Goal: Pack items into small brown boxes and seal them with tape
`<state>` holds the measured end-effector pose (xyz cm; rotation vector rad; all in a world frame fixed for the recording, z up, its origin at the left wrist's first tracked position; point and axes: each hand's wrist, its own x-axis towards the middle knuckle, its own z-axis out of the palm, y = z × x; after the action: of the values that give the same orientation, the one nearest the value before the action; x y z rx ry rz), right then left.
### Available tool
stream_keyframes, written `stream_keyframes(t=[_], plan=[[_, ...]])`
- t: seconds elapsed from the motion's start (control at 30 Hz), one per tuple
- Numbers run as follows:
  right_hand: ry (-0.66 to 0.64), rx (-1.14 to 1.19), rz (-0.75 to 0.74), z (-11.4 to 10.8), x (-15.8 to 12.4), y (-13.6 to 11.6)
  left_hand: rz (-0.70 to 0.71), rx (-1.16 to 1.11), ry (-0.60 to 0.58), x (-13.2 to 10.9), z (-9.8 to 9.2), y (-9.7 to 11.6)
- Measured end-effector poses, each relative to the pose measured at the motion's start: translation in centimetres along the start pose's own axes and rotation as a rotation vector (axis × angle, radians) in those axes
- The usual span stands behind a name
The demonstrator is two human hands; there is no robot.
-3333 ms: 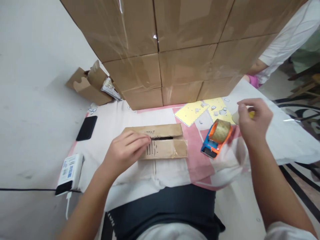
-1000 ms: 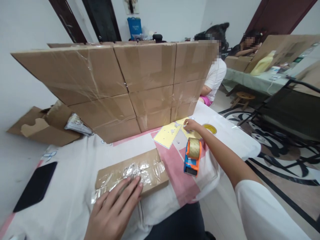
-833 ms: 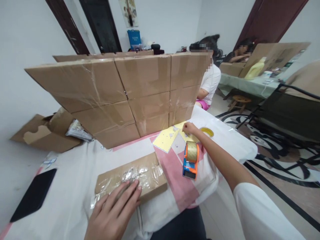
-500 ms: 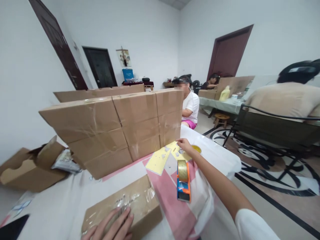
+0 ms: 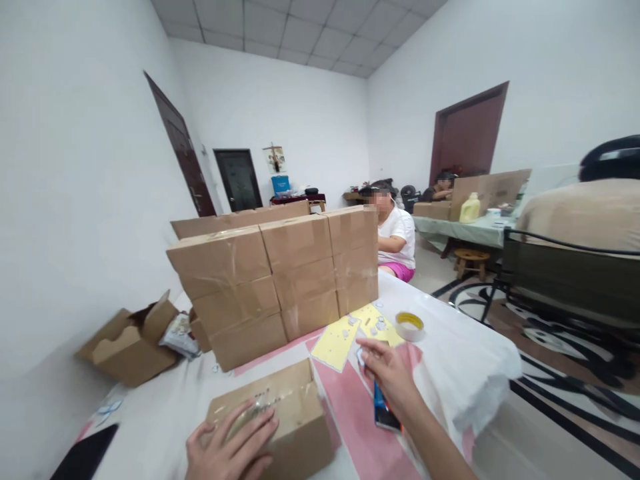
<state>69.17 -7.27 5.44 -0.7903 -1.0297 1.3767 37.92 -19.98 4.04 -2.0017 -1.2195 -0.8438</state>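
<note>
Stacked boxes [image 5: 280, 283] block the way ahead.
A hand could pass between the carton [image 5: 297, 430] and the tape dispenser [image 5: 381, 400], which the right hand [image 5: 393, 373] partly hides.

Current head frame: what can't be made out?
All in the head view:
Tape dispenser: upper part hidden behind the right hand.
Right hand's contact with it: blocked by the hand itself; can't tell.
Near box: contents hidden by its cardboard; top print too small and blurred, part of the top covered by the left hand.
Black phone: cut off by the bottom edge.
</note>
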Motion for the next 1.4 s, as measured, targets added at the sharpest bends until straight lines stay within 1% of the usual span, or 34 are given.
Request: stream_keyframes(t=[0.1,0.2,0.27,0.37,0.47,0.57,0.7,0.83,0.93,1.0,1.1,1.2,1.27,1.4], plan=[[-0.025,0.032,0.068,1.1,-1.3,2.6,0.048,0.09,-0.089,-0.1,-0.5,-0.1],[-0.006,0.072,0.121,2.0,-1.9,4.6,0.123,0.164,-0.215,0.0,-1.4,-0.1],[0.001,0.091,0.152,2.4,-2.1,5.8,0.162,0.184,-0.263,0.1,-1.8,-0.2],[-0.006,0.13,0.215,2.7,-2.3,7.3,0.208,0.199,-0.267,0.2,-2.1,-0.5],[0.019,0.204,0.247,2.9,-2.3,8.5,0.262,0.223,-0.258,0.1,-2.0,-0.7],[0.042,0.274,0.253,3.0,-2.5,9.1,0.273,0.227,-0.272,-0.1,-1.8,-0.7],[0.031,0.29,0.28,2.9,-3.0,8.7,0.203,0.157,-0.329,-0.4,-1.8,-0.5],[0.014,0.253,0.305,2.7,-3.2,8.1,0.17,0.075,-0.375,-0.1,-2.2,-0.2],[-0.002,0.24,0.333,2.6,-3.3,7.5,0.103,0.001,-0.408,0.5,-2.9,0.4],[-0.028,0.266,0.379,2.6,-3.1,7.4,0.032,-0.056,-0.434,0.7,-3.3,0.6],[-0.054,0.302,0.441,2.6,-2.7,7.9,-0.068,-0.107,-0.459,0.7,-3.4,0.6],[-0.052,0.32,0.541,2.7,-2.9,8.6,-0.107,-0.165,-0.509,0.6,-3.6,0.5],[-0.064,0.337,0.584,2.8,-3.1,9.1,-0.124,-0.182,-0.502,0.6,-3.7,0.6],[-0.129,0.312,0.592,3.3,-3.1,9.8,-0.156,-0.199,-0.47,0.6,-3.8,0.9]])
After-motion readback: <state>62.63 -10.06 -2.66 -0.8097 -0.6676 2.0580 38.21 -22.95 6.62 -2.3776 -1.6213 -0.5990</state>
